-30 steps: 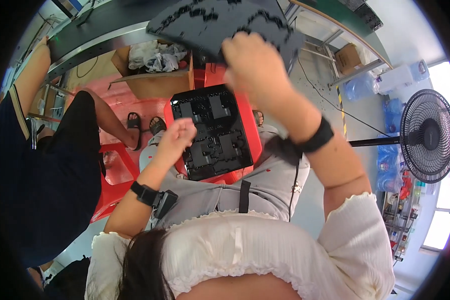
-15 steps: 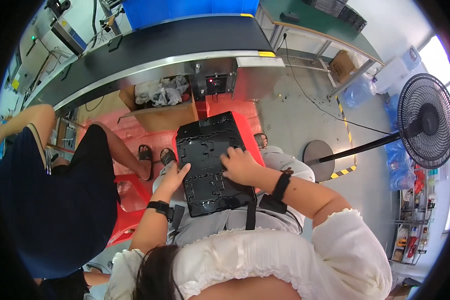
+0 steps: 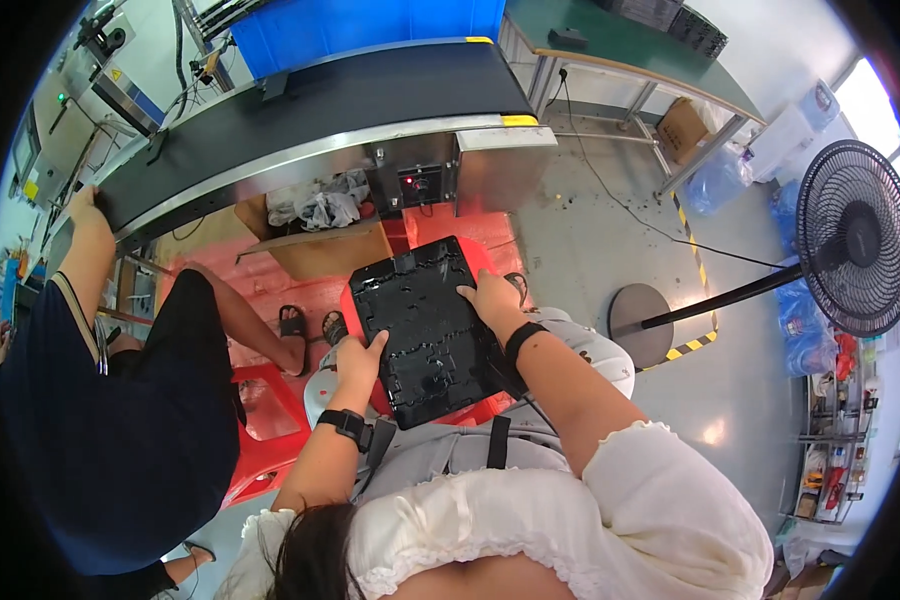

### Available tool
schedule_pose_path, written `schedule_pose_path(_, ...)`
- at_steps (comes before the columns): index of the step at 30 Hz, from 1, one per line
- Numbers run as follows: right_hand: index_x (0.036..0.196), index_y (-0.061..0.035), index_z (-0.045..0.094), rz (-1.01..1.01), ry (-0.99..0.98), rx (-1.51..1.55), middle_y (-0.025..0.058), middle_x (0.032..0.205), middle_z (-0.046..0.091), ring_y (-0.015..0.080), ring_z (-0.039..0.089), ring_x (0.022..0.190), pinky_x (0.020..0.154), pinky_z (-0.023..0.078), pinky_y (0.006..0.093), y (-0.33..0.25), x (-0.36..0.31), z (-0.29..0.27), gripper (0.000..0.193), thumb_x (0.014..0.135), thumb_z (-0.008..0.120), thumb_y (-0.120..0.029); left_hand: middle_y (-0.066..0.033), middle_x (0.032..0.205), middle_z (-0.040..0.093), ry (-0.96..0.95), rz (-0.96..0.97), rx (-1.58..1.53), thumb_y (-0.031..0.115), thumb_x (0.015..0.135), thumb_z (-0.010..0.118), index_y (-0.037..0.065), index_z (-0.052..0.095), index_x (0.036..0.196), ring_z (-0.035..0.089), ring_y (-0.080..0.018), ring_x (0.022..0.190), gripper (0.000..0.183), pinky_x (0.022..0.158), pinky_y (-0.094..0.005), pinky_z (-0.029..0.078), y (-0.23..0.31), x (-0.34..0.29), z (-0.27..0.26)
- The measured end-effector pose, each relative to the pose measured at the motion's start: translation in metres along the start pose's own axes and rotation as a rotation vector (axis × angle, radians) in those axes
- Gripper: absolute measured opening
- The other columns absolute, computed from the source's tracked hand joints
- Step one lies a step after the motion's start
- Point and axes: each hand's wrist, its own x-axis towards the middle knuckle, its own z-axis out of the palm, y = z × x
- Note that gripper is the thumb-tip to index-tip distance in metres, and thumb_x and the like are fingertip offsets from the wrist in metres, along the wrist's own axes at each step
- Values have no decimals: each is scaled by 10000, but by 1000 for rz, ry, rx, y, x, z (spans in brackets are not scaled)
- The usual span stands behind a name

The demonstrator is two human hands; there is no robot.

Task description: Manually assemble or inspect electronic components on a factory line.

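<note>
A black plastic tray (image 3: 425,335) with jagged moulded outlines lies over my lap, slightly tilted, on top of a red plastic surface (image 3: 478,258) that looks like a stool. My left hand (image 3: 358,362) grips the tray's left edge, thumb on top and its fingers mostly hidden below. On the opposite side, my right hand (image 3: 494,300) holds the right edge with the thumb over the rim; its other fingers are partly hidden.
Ahead runs a black conveyor belt (image 3: 370,95) carrying small dark pieces. Below it stands an open cardboard box (image 3: 335,252) with grey plastic bags. A co-worker (image 3: 110,420) sits at left, one hand at the belt. A standing fan (image 3: 858,238) is at right.
My right hand has moved from the tray's middle to its right edge. The dark pieces on the belt have shifted right. The co-worker's hand now reaches the belt's left end.
</note>
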Motion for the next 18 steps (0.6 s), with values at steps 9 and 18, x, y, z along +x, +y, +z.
schedule_pose_path(9,918,-2,619,37,-126,-32,196,915,618,339,598,865,783,457,423,15,-11,9,492,845,429,-450,-226,684,595,-308,-57,-206,343,721,673,-91,570,741,613,-321,604,447,526,-376,485,15,9,-18)
schedule_pose_path(18,846,16,594,-480,-679,-103,113,728,602,199,577,638,586,469,321,-65,10,-184,566,833,454,-532,-105,569,561,-447,133,-282,407,831,542,-31,581,739,570,-193,558,449,535,-337,449,94,63,-149)
